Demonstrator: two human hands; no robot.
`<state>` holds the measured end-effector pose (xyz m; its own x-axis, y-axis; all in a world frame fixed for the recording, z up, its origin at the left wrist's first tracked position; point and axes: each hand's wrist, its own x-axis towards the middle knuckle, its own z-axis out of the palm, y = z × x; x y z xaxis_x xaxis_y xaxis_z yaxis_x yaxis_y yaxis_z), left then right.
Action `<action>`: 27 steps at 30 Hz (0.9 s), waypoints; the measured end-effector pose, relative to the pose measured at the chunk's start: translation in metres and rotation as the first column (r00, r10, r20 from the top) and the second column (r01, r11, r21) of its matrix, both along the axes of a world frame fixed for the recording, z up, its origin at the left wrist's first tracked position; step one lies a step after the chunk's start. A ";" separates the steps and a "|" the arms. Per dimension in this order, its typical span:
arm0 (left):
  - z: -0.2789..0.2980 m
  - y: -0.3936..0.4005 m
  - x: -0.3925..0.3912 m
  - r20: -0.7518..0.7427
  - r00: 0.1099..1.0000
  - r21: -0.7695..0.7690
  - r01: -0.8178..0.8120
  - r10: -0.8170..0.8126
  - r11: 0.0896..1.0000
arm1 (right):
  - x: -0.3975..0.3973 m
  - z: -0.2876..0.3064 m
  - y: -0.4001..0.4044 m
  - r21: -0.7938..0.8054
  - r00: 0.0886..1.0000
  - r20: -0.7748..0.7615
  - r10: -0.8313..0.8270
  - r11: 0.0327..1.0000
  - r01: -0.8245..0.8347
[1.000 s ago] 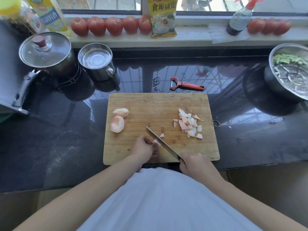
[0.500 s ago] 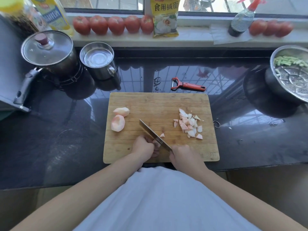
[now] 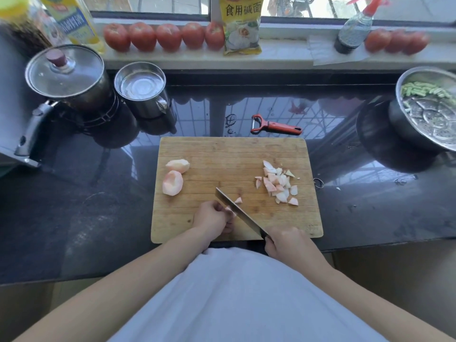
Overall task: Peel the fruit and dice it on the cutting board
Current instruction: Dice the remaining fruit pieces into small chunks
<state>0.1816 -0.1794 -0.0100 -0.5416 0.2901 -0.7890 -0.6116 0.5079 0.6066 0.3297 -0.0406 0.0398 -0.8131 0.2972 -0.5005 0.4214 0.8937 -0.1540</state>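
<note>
Right hand [image 3: 293, 245] is gripping the knife [image 3: 238, 212] handle at the near right edge of the cutting board [image 3: 234, 154], fingers wrapped closed around it. Blade's long axis is running diagonally, tip pointing up-left toward the far left of the board, handle toward near right. Left hand [image 3: 212, 218] is sitting just left of the blade with fingers curled, pinching a small fruit piece [image 3: 229, 210] against the board; most of that piece is hidden, shape unclear. One loose diced bit [image 3: 238, 200] is lying right beside the blade on its right side.

Two larger peeled fruit chunks [image 3: 174, 177] are lying on the left part of the board, one behind the other, nearly touching, pale with a pink tint. Diced pile [image 3: 277, 185] is sitting on the right part of the board, well over a dozen small bits, exact count unclear.

One red-handled peeler [image 3: 275, 125] is lying on the dark counter [image 3: 74, 206] just behind the board, head pointing left, long axis roughly left-right. One lidded pot [image 3: 66, 75] and one steel cup [image 3: 142, 88] are standing at far left. One steel bowl [image 3: 429, 109] with green pieces is at far right. Tomatoes are lining the windowsill: five left [image 3: 162, 37], three right [image 3: 397, 41].
</note>
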 end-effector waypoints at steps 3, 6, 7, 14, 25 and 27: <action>0.000 0.000 -0.001 0.001 1.000 -0.009 0.014 -0.014 1.000 | 0.000 0.000 -0.001 0.025 1.000 0.017 0.006 1.000 -0.007; 0.003 0.000 -0.001 -0.007 1.000 -0.020 0.026 -0.026 0.999 | -0.008 -0.002 -0.004 0.040 0.998 0.055 0.034 0.999 -0.037; 0.004 0.001 -0.001 -0.010 0.999 -0.022 0.031 -0.031 0.999 | -0.014 -0.003 -0.007 0.032 0.998 0.050 0.033 0.999 -0.035; 0.005 -0.001 0.001 -0.061 0.996 -0.055 0.056 -0.060 0.997 | -0.032 0.003 -0.016 -0.104 0.986 -0.160 -0.053 0.994 0.036; 0.022 -0.006 0.007 -0.059 0.980 -0.084 0.182 -0.188 0.980 | 0.002 0.005 -0.002 -0.058 0.998 -0.016 -0.068 0.996 0.067; 0.022 -0.005 0.007 -0.051 0.983 -0.088 0.172 -0.177 0.981 | 0.001 0.004 -0.003 -0.055 0.998 0.004 -0.065 0.996 0.065</action>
<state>0.1883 -0.1843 0.0117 -0.5345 0.3195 -0.7825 -0.4735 0.6536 0.5904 0.3309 -0.0433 0.0441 -0.7919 0.3215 -0.5191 0.4788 0.8546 -0.2010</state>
